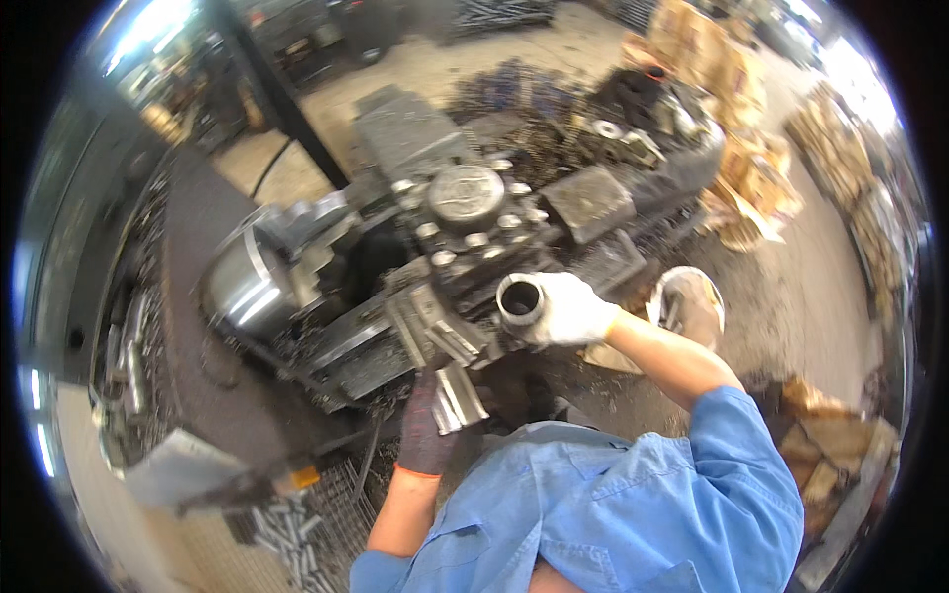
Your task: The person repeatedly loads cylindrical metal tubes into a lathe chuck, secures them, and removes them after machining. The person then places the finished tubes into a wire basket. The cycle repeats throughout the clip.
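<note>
My right hand [576, 311], in a white glove, is closed round a short dark metal tube [521, 299] whose open round end faces up. It is just right of the machine's near edge. Lower left, my left hand [423, 430] wears a dark glove with an orange cuff. It is closed at a bright grooved metal piece [459, 399], its fingertips partly hidden. Just beyond that piece, slanted metal bars [435, 324] lie on the machine. Behind them stands a bolted tool post [467, 196] with a round top and several bolt heads around it.
A large shiny cylinder, seemingly a chuck [249, 280], is at left beside a dark machine panel [198, 326]. Metal shavings and loose parts [534, 148] cover the far side. A white bucket [689, 301] stands at right, with torn brown sacks [746, 178] behind. Metal rods [289, 534] lie lower left.
</note>
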`<state>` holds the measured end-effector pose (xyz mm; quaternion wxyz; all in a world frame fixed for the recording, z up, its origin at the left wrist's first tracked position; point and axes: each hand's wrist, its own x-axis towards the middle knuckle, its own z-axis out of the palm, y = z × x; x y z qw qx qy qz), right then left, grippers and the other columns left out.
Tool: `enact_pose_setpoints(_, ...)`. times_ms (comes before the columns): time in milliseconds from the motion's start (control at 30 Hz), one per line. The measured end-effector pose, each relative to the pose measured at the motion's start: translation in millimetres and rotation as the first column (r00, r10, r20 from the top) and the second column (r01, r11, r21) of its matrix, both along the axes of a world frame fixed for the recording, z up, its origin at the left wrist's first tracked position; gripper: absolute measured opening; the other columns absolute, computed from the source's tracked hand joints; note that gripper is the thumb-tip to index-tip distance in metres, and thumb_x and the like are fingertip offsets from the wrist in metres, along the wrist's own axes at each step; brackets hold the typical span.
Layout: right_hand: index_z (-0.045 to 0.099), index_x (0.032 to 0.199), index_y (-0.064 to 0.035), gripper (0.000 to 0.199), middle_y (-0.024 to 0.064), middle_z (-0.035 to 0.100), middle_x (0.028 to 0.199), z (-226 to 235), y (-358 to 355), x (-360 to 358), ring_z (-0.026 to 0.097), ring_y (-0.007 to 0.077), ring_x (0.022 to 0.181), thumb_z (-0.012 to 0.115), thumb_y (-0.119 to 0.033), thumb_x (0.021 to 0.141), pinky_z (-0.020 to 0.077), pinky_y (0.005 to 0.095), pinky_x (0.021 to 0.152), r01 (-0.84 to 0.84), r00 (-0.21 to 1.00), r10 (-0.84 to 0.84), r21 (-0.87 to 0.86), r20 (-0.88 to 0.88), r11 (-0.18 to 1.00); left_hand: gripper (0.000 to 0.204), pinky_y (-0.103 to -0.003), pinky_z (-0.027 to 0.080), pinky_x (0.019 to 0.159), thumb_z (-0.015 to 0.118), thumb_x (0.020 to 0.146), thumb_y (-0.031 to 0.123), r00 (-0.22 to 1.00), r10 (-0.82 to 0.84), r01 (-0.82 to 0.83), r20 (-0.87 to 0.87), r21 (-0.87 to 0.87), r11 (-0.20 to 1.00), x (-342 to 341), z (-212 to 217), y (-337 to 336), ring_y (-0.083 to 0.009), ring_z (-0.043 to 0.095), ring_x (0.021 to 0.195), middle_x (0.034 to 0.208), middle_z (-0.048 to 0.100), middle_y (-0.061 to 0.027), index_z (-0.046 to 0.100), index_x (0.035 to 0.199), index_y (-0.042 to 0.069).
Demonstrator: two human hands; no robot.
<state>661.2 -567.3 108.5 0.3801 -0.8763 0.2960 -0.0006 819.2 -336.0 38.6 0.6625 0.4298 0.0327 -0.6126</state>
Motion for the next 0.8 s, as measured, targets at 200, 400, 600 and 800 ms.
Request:
enact_pose_setpoints(200, 0.056, 0.145, -0.0071, 0.060, 0.0231, 0.066, 0.127, -43, 70, 43, 0.066, 0.0417, 0.118, 0.070, -0.021, 0.088, 0.0543, 0.0486, 0.097, -0.316, 0.928, 0.355, -0.269, 0.114, 0.910, 0.064, -0.041, 0.061, 0.093, 0.058, 0.106, 0.054, 0.990, 0.119, -0.109, 0.074, -0.129, 0.986, 16, -8, 17, -0.0253, 0.071, 0.107, 0.125, 0.069, -0.0115, 0.052, 0.149, 0.007)
enact_pose_setpoints(400, 0.065, 0.108, -0.0011, 0.040, 0.0274, 0.074, 0.099, -73, 70, 97, 0.073, 0.0441, 0.090, 0.073, -0.033, 0.084, 0.0589, 0.0497, 0.080, -0.042, 0.996, 0.022, -0.229, -0.090, 0.972, 0.055, -0.042, 0.065, 0.071, 0.063, 0.102, 0.056, 0.976, 0.150, -0.137, 0.155, -0.089, 0.986, 73, -40, 36, -0.0231, 0.075, 0.084, 0.102, 0.074, -0.0110, 0.063, 0.128, 0.007)
enact_pose_setpoints(600, 0.064, 0.129, 0.0081, 0.072, 0.0209, 0.072, 0.116, 4, 55, 125, 0.070, 0.0248, 0.102, 0.078, -0.042, 0.079, 0.0545, 0.0371, 0.094, -0.121, 0.985, 0.052, 0.444, 0.164, 0.888, 0.068, -0.047, 0.057, 0.099, 0.054, 0.103, 0.063, 0.906, 0.423, -0.401, 0.001, -0.319, 0.859, 87, -2, 13, -0.0306, 0.067, 0.115, 0.130, 0.067, -0.0172, 0.056, 0.143, 0.008)
enact_pose_setpoints(800, 0.054, 0.145, 0.0008, 0.096, 0.0250, 0.069, 0.125, 79, 54, 166, 0.070, 0.0348, 0.112, 0.088, -0.045, 0.068, 0.0547, 0.0414, 0.101, -0.263, 0.957, 0.207, 0.300, 0.205, 0.917, 0.051, -0.045, 0.047, 0.111, 0.056, 0.110, 0.036, 0.547, 0.633, -0.340, 0.548, -0.546, 0.766, 93, 57, -33, -0.0294, 0.060, 0.131, 0.142, 0.063, -0.0152, 0.050, 0.148, 0.003)
